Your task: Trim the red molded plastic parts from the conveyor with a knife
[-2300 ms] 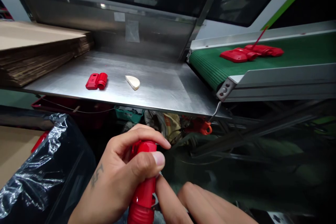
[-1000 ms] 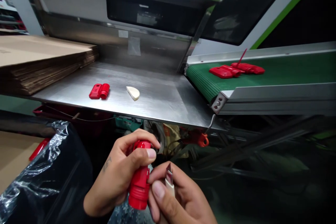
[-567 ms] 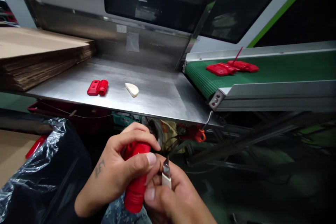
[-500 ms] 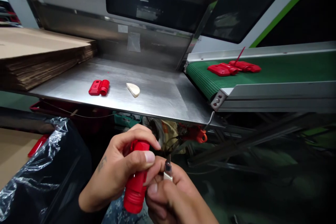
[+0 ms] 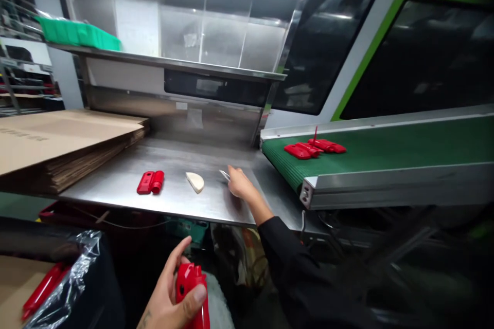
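My left hand [image 5: 170, 293] holds a red plastic part [image 5: 192, 293] low in front of me, thumb across it. My right hand [image 5: 240, 185] is stretched out over the metal table [image 5: 173, 154], closed on a slim white-handled knife [image 5: 224, 175] that points to the left. Left of that hand lies a cream-coloured half-round piece [image 5: 195, 182]. Farther left, another red part [image 5: 150, 182] rests on the table.
Stacked flat cardboard [image 5: 69, 133] covers the table's left end. Joined red parts [image 5: 314, 149] sit on a green conveyor [image 5: 405, 144] at the right. A plastic-lined box [image 5: 77, 277] with red parts stands lower left; a green tray [image 5: 79, 33] is on the shelf.
My right hand has moved away from the red part, up and forward to the table, with the knife. My left hand has moved lower with the red part. The view has tilted up.
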`<control>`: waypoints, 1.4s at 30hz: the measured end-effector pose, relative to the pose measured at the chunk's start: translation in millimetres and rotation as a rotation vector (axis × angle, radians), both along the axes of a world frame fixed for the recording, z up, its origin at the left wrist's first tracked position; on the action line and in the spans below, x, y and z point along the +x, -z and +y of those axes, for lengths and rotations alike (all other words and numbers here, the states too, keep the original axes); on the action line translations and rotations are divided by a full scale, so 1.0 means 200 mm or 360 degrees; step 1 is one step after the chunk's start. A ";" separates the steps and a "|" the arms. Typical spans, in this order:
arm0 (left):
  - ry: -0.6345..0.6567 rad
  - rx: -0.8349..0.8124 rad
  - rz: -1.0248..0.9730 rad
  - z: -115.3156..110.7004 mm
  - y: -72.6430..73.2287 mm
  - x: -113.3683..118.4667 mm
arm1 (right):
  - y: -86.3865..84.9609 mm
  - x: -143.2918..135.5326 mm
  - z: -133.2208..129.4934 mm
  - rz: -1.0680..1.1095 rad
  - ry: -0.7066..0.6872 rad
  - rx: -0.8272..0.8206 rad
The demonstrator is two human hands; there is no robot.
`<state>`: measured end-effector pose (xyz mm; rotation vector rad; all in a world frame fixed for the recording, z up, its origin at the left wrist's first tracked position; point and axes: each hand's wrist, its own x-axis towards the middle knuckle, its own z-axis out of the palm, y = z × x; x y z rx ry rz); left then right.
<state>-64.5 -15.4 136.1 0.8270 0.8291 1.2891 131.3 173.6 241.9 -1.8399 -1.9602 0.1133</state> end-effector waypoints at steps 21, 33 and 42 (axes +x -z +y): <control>-0.0266 -0.0198 -0.1043 -0.01 -0.11 -0.13 | 0.30 -0.51 -0.88 0.0861 -0.0065 0.0276; -0.0313 -0.0367 -0.0296 -0.08 -0.12 0.01 | 0.34 -0.49 -1.03 0.0624 -0.0304 0.0731; -0.0315 -0.0163 0.0038 -0.14 -0.26 0.02 | 0.25 -0.63 -1.13 0.0551 -0.0335 0.0954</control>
